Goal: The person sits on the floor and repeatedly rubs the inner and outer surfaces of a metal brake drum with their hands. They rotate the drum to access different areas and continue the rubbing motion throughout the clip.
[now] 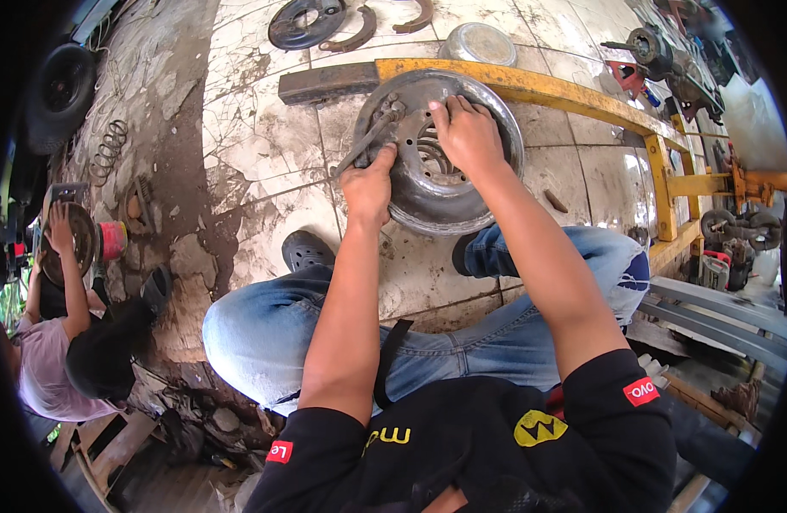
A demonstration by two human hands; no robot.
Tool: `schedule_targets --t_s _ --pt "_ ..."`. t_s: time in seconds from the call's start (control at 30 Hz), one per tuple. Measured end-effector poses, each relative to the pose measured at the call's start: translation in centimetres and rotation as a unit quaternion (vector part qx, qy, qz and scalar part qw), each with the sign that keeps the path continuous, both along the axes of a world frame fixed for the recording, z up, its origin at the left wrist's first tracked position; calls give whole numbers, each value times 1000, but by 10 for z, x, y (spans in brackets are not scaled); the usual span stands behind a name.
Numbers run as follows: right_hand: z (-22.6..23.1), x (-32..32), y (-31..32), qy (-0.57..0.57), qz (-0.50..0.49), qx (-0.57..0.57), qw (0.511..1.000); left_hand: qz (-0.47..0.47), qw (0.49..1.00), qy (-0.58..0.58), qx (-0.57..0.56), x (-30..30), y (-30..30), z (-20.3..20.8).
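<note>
My left hand (368,190) meets the left of the steel wheel (428,201), beside a metal bar (367,144); I cannot tell whether it grips that. My right hand (469,137), apart from it, curls over the face, seemingly for steadiness. The wheel, upper centre, overlaps a yellow beam (581,96), probably propped there.

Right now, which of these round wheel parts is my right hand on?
The grey steel rim under your right hand; the black round plate lies farther ahead, the tyre is far left, and a co-worker holds the dark disc.
</note>
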State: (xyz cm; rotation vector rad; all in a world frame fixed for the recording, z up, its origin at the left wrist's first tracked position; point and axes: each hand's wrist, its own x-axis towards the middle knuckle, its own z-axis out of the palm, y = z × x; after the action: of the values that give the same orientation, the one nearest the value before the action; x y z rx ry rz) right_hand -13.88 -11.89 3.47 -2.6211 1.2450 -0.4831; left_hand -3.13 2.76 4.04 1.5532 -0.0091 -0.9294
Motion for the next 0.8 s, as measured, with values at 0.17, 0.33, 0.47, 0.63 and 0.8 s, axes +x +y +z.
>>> schedule_targets --t_s 0.17,0.33,0.47,0.63,0.8 --pt "10 13 6 49 -80 24 995 18 1000 -7 2 3 -3 -1" --pt "8 6 13 14 -25 -30 999 12 999 2 -43 4 1 -6" --pt "15 8 -1 69 -74 45 994 32 999 0 -42 -4 -5 2" --pt "5 3 20 7 -15 -63 998 21 997 -21 -69 3 2 -7" --pt "17 5 8 55 -50 27 997 16 999 -1 -47 -2 -1 -4"
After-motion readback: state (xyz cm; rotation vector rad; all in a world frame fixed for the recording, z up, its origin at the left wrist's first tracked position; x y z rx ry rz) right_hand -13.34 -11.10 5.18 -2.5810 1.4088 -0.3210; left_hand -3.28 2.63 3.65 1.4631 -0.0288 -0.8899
